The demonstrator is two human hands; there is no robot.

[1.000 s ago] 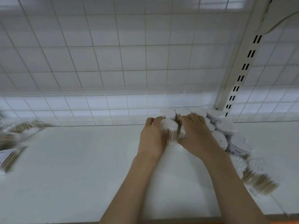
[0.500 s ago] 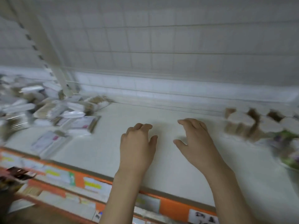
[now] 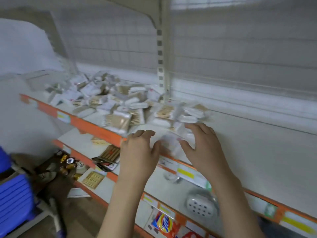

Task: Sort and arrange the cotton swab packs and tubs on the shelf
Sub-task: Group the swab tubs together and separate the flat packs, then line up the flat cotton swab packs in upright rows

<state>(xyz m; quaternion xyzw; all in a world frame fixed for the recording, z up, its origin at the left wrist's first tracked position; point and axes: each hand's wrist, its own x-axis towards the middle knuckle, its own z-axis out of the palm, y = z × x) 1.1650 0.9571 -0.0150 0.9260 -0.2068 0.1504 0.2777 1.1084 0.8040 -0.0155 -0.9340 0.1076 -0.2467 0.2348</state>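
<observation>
A loose heap of cotton swab packs (image 3: 120,103) covers the left part of the white shelf (image 3: 257,143), clear bags with wooden sticks and white tips. Both hands hover at the heap's near right end, close to the shelf's front edge. My left hand (image 3: 139,152) is palm down with relaxed fingers and holds nothing. My right hand (image 3: 204,145) is spread, its fingertips over the nearest packs. Between the hands lies a blurred clear pack (image 3: 169,143). No tubs are in view. Motion blur hides fine detail.
An orange price rail (image 3: 96,129) runs along the shelf front. A slotted white upright (image 3: 160,54) and wire grid back stand behind. Lower shelves carry boxes (image 3: 110,152), a white perforated dish (image 3: 200,206) and a detergent pack (image 3: 164,224). A blue crate (image 3: 13,191) sits at lower left.
The view swung left from the row of tubs to the heap of packs. Both hands let go of the tubs and moved left, now empty over the nearest packs.
</observation>
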